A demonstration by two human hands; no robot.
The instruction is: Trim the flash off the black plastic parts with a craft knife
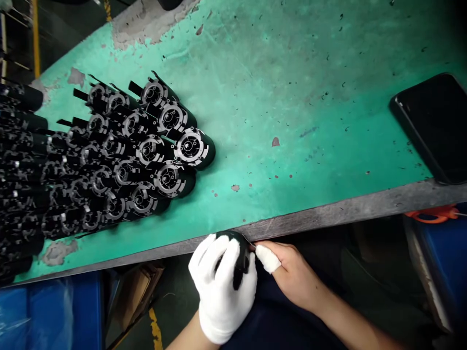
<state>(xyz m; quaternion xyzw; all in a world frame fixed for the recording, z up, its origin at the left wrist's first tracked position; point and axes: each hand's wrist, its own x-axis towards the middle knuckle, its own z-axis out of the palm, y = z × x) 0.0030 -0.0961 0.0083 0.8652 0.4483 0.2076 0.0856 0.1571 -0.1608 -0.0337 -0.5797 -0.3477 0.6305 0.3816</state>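
My left hand [221, 287], in a white glove, is wrapped round a black cylindrical plastic part [239, 253] just below the near edge of the green bench [292, 97]. My right hand [288, 272] is bare apart from a white wrap on the thumb. It is closed in a pinch against the right side of that part, and a thin dark tool tip seems to show between its fingers. A large stack of the same black round-ended parts [138, 150] lies on the bench's left side, their ends facing me.
A black phone or tray [434, 124] lies at the bench's right edge. Blue bins stand below the bench at left [51, 311] and right [441, 262], with an orange object [430, 214] on the right one. A cardboard box [142, 291] sits under the bench.
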